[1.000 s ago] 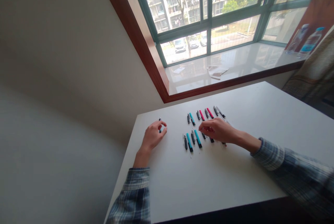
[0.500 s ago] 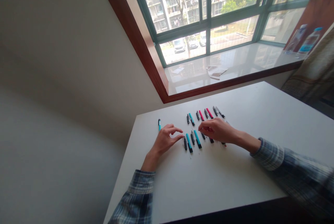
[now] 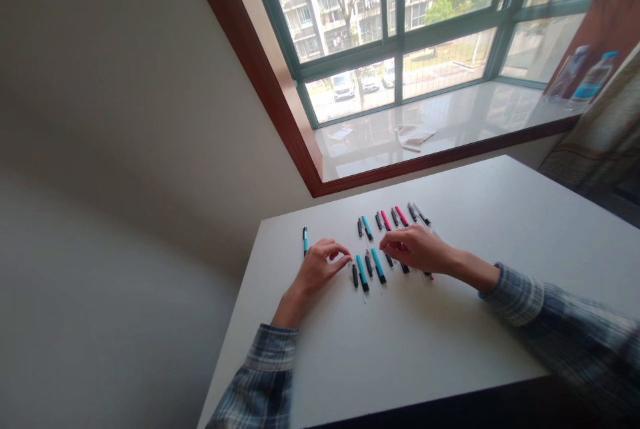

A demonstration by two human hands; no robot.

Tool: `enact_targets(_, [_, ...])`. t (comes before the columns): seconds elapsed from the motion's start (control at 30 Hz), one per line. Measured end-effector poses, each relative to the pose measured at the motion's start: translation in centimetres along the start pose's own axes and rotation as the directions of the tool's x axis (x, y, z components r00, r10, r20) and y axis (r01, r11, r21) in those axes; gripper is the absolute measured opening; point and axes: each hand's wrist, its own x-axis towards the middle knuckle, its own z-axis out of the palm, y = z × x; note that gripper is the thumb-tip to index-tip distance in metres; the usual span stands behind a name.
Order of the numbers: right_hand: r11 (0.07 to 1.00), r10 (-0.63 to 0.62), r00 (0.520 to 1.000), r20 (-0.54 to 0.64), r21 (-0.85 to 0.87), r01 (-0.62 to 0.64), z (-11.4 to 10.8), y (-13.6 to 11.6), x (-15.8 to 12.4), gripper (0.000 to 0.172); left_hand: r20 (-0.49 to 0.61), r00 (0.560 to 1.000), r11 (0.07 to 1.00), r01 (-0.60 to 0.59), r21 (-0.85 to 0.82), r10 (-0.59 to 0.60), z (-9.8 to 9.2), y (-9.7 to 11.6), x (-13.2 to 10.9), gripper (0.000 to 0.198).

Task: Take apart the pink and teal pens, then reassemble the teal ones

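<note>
A large window [image 3: 395,36] with green metal frames and a dark red wooden surround fills the upper part of the view, with apartment blocks, trees and parked cars outside. Below it runs a glossy white window sill [image 3: 450,126], carrying two plastic bottles [image 3: 593,79] at the far right end and a crumpled white cloth [image 3: 415,137] near the middle.

In front of the sill stands a white surface [image 3: 465,342], its far edge just below the sill. Slim pens [image 3: 379,266] in teal, pink and black lie on it in two roughly parallel rows, side by side and slanted. A single teal pen [image 3: 305,240] lies apart to the left of both rows.

Both plaid-sleeved forearms reach in from the near edge. The left hand [image 3: 316,269] rests low on the surface, just right of the lone pen, its fingers curved inward and its fingertips almost at the near row's left end. The right hand [image 3: 415,249] arches palm-down over the middle of the rows, fingers bunched downward among the pens. Whether either hand is gripping anything is hidden; neither is spread open.
</note>
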Motion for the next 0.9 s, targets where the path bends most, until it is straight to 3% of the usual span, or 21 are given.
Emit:
enact_targets(0.17, [1.000, -0.023, 0.999, -0.027, 0.014, 0.023, 0.0, 0.0, 0.1, 0.019, -0.061, 0.997, 0.994, 0.036, -0.106, -0.043, -0.1, 0.4, -0.1, 0.025])
enact_targets(0.37, [0.993, -0.099, 0.988, -0.117, 0.059, 0.106, 0.2, -0.4, 0.2, 0.018, -0.108, 0.994, 0.966, -0.016, -0.256, -0.012, 1.7, 2.3, -0.1, 0.026])
enact_targets(0.67, [0.965, -0.083, 0.990, -0.110, 0.238, 0.107, 0.9, -1.8, 0.0, 0.014, -0.116, 0.993, 0.920, -0.045, -0.390, 0.000, 3.3, 5.1, -0.1, 0.027])
enact_targets(0.77, [0.964, -0.086, 0.988, -0.129, 0.241, 0.116, 1.1, -2.1, -0.1, 0.012, -0.097, 0.994, 0.923, -0.074, -0.378, 0.040, 3.0, 5.0, 0.1, 0.027])
enact_targets(0.9, [0.976, -0.077, 0.988, -0.135, 0.194, 0.103, 1.2, -2.0, -0.1, 0.010, -0.042, 0.992, 0.963, -0.122, -0.239, 0.115, 1.1, 4.2, 0.4, 0.028])
